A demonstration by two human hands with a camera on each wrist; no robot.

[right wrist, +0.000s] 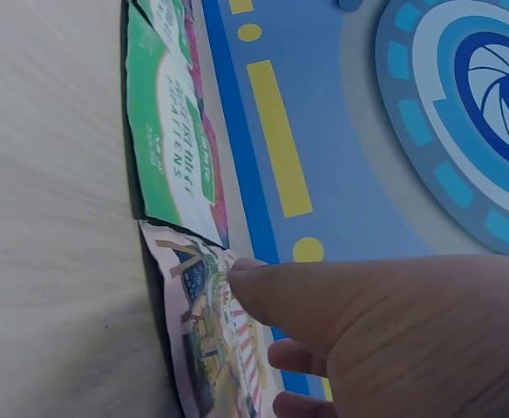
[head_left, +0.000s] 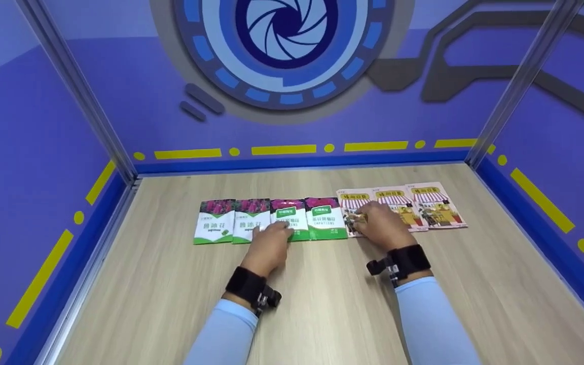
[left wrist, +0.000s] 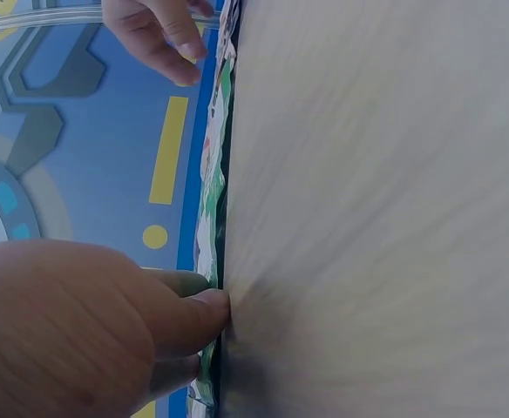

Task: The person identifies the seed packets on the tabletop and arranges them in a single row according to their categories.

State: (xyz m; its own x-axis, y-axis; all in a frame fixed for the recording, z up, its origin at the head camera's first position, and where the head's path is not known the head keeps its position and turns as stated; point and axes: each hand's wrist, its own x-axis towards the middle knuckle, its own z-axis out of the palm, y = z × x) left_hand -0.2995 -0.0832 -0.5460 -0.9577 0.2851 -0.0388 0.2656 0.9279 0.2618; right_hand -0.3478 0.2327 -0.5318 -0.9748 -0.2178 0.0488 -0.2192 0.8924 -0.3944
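A row of flat packets lies on the table. At its left are two white-and-green flower seed packets (head_left: 213, 220), then two more with green labels (head_left: 325, 218), printed IMPATIENS. Three overlapping pink packets (head_left: 436, 205) with striped awnings form the right end. My left hand (head_left: 269, 248) touches the lower part of the third packet from the left (head_left: 288, 204); its thumb (left wrist: 204, 313) is at the near edge. Over the leftmost pink packet (right wrist: 211, 331) is my right hand (head_left: 384, 228), thumb against its printed face and fingers loosely bent. Its palm hides part of the middle pink packet.
The wooden table (head_left: 322, 304) extends in front of the row. Behind it stands a blue printed wall (head_left: 282, 132), with side walls left and right joined by metal posts (head_left: 84, 101). Each wrist wears a black strap (head_left: 409, 259) with a small mount.
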